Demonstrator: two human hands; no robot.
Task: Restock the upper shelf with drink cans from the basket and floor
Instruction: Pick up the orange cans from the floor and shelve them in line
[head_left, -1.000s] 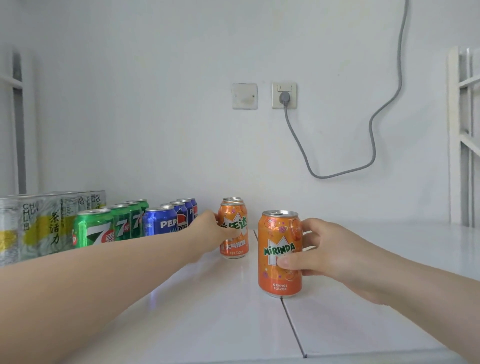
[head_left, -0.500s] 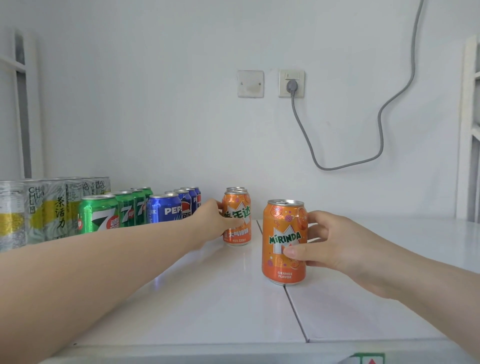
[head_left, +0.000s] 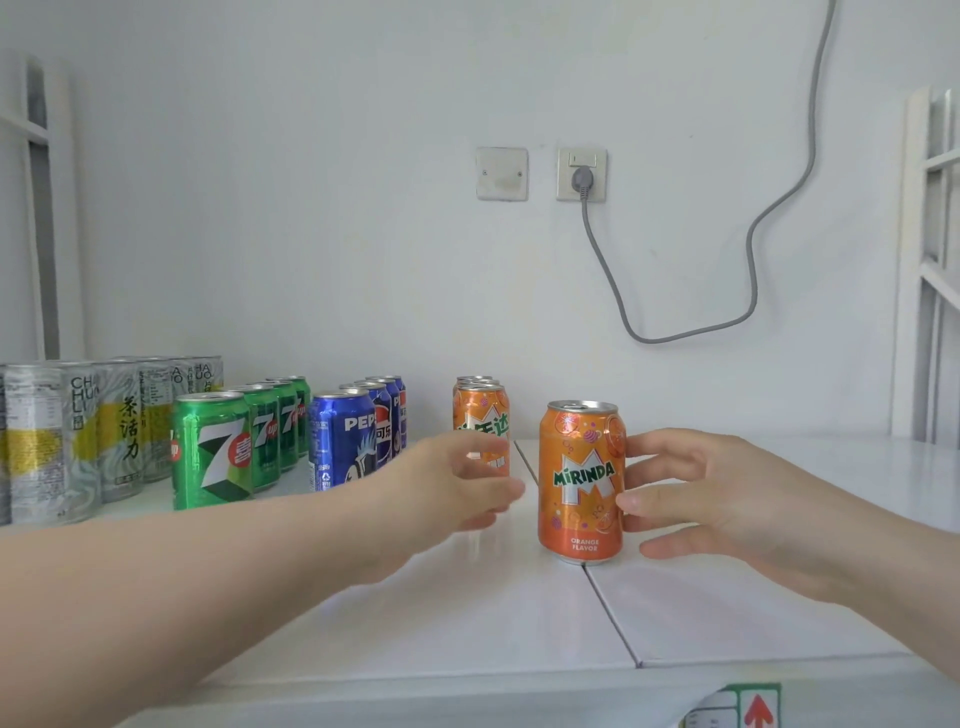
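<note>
White upper shelf (head_left: 727, 613) against a white wall, with a grey cable (head_left: 753, 249) plugged into a socket (head_left: 581, 174). Silver tea cans (head_left: 52, 441), green 7up cans (head_left: 213, 452), blue Pepsi cans (head_left: 343, 441) and orange Mirinda cans (head_left: 480, 410) stand in rows running back to the wall. One front Mirinda can (head_left: 581, 483) stands upright on the shelf seam. The right hand (head_left: 717, 499) is spread loosely, its thumb tip touching that can's side. The left hand (head_left: 452, 488) is blurred and loosely curled before the orange row; whether it holds anything cannot be told.
</note>
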